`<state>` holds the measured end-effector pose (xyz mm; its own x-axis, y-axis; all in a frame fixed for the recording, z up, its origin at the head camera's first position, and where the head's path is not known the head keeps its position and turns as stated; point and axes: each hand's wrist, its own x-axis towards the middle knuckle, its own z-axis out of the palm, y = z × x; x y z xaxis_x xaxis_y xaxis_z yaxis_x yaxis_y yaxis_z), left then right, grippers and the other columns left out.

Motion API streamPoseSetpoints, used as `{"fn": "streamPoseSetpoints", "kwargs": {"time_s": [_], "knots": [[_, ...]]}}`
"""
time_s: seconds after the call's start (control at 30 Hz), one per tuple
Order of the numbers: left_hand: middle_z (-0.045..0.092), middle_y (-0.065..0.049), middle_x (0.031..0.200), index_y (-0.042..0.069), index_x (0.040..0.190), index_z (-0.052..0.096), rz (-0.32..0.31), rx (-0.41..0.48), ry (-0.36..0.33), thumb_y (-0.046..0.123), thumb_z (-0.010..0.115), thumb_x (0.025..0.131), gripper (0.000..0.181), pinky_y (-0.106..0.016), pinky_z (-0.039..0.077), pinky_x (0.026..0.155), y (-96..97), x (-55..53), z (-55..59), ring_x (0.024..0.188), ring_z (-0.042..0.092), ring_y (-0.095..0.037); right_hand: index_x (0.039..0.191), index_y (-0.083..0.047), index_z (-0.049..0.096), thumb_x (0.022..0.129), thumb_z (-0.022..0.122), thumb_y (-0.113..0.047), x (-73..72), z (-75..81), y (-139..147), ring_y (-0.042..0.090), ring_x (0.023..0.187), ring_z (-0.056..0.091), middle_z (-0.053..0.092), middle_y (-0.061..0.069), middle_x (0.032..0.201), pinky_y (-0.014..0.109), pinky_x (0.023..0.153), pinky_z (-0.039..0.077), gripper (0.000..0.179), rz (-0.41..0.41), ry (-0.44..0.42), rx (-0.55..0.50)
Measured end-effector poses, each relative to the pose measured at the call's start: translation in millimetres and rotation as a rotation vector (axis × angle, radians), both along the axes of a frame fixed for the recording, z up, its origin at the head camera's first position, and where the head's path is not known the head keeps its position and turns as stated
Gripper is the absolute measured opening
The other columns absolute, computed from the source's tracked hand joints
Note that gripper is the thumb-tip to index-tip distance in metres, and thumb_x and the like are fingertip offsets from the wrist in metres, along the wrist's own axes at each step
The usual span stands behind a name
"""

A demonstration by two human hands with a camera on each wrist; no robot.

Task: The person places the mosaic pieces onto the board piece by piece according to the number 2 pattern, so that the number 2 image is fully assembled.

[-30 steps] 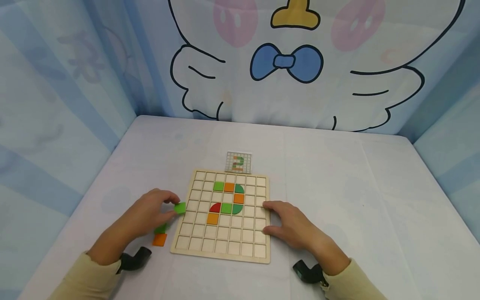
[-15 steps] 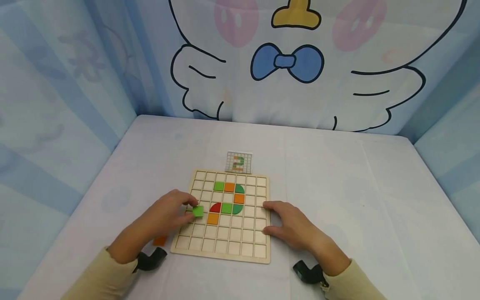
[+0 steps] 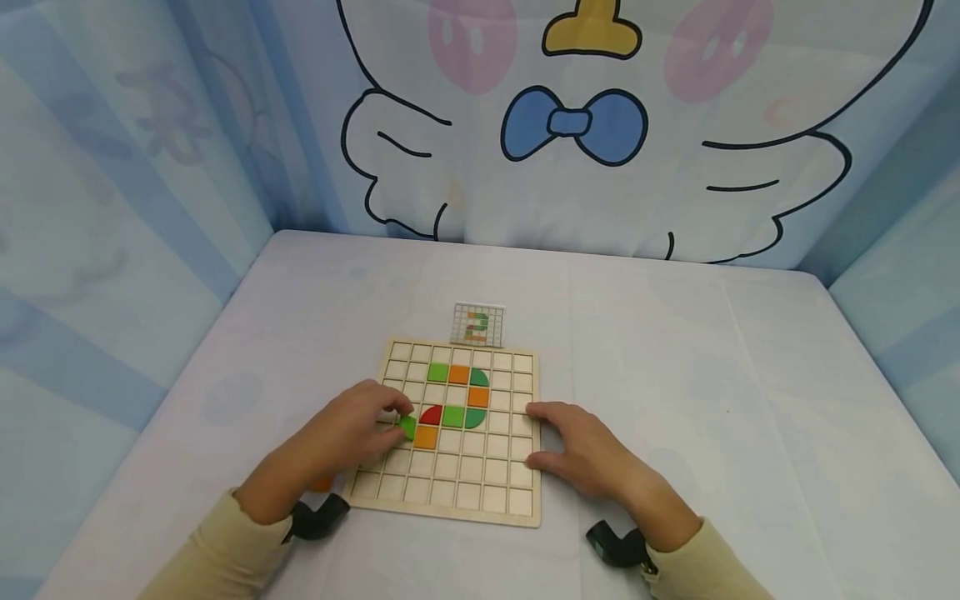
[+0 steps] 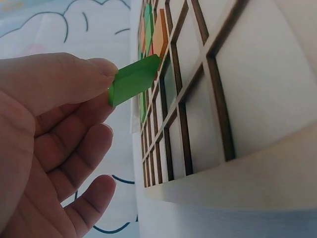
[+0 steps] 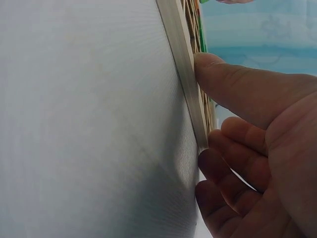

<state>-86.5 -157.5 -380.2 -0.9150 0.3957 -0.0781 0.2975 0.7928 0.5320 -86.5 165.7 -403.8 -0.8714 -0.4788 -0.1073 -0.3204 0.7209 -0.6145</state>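
My left hand (image 3: 360, 427) pinches a bright green square tile (image 4: 133, 80) between thumb and fingers, over the left part of a wooden grid board (image 3: 468, 497). The tile is tilted, one corner close to the grid, just left of an orange tile (image 3: 425, 437). Set in the board's cells are green squares, orange squares, dark green quarter-rounds and a red quarter-round (image 3: 431, 415). On the board's right edge rest the thumb and fingers of my right hand (image 3: 581, 450), spread apart along it.
A small card (image 3: 477, 325) printed with a coloured grid pattern lies behind the board. Left of the board, an orange tile (image 3: 322, 483) shows partly from under my left forearm. A cartoon-print curtain (image 3: 570, 196) stands behind the white table (image 3: 675, 350).
My left hand has carried the green tile rightward from beside the board to over its cells, near the orange tile. My right hand has stayed at the right edge.
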Motion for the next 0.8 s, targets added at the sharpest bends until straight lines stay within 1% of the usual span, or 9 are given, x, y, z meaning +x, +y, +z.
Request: {"fn": "streamPoseSetpoints", "kwargs": {"time_s": [0.13, 0.27, 0.4, 0.53, 0.67, 0.8], "knots": [[0.064, 0.000, 0.103, 0.011, 0.104, 0.071, -0.004, 0.018, -0.009, 0.009, 0.076, 0.088, 0.017, -0.040, 0.051, 0.087, 2.6, -1.0, -0.3, 0.101, 0.059, -0.022, 0.140, -0.002, 0.054, 0.089, 0.077, -0.022, 0.1, -0.7, -0.1, 0.035, 0.134, 0.046, 0.055, 0.013, 0.140, 0.053, 0.109, 0.036, 0.058, 0.003, 0.009, 0.002], [0.065, 0.001, 0.102, 0.011, 0.101, 0.072, -0.046, 0.045, 0.003, 0.007, 0.074, 0.088, 0.014, -0.041, 0.051, 0.086, 7.7, -2.1, -2.0, 0.099, 0.059, -0.021, 0.140, -0.002, 0.054, 0.090, 0.076, -0.022, -0.1, -0.9, 0.3, 0.035, 0.134, 0.046, 0.055, 0.013, 0.140, 0.053, 0.109, 0.035, 0.058, 0.007, 0.014, 0.002], [0.065, 0.001, 0.103, 0.013, 0.098, 0.071, -0.068, 0.060, 0.011, 0.007, 0.073, 0.088, 0.012, -0.039, 0.052, 0.087, 14.3, -2.4, -4.8, 0.100, 0.060, -0.021, 0.140, -0.002, 0.054, 0.090, 0.076, -0.023, -0.3, -1.0, 0.7, 0.036, 0.134, 0.046, 0.054, 0.013, 0.141, 0.053, 0.110, 0.035, 0.059, 0.009, 0.014, -0.001], [0.067, 0.001, 0.104, 0.013, 0.094, 0.070, -0.107, 0.074, 0.045, 0.007, 0.074, 0.088, 0.009, -0.038, 0.052, 0.087, 19.4, -3.1, -7.4, 0.100, 0.061, -0.020, 0.140, -0.002, 0.054, 0.090, 0.076, -0.023, -0.2, -0.9, 0.7, 0.036, 0.135, 0.045, 0.054, 0.014, 0.141, 0.053, 0.110, 0.035, 0.059, 0.010, 0.015, -0.002], [0.067, 0.001, 0.101, 0.010, 0.097, 0.072, -0.141, 0.067, 0.075, 0.010, 0.076, 0.087, 0.010, -0.038, 0.052, 0.086, 22.7, -4.2, -10.1, 0.097, 0.060, -0.019, 0.141, -0.002, 0.054, 0.090, 0.076, -0.023, -0.3, -0.8, 0.3, 0.035, 0.135, 0.045, 0.054, 0.013, 0.141, 0.053, 0.110, 0.035, 0.059, 0.008, 0.011, 0.003], [0.066, 0.004, 0.097, 0.009, 0.101, 0.073, -0.143, 0.048, 0.061, 0.011, 0.077, 0.087, 0.015, -0.037, 0.051, 0.085, 26.0, -4.8, -13.2, 0.094, 0.058, -0.016, 0.141, -0.002, 0.054, 0.090, 0.076, -0.023, -0.8, -0.6, 0.0, 0.035, 0.135, 0.045, 0.054, 0.013, 0.142, 0.053, 0.110, 0.035, 0.059, 0.004, 0.003, 0.005]]}}
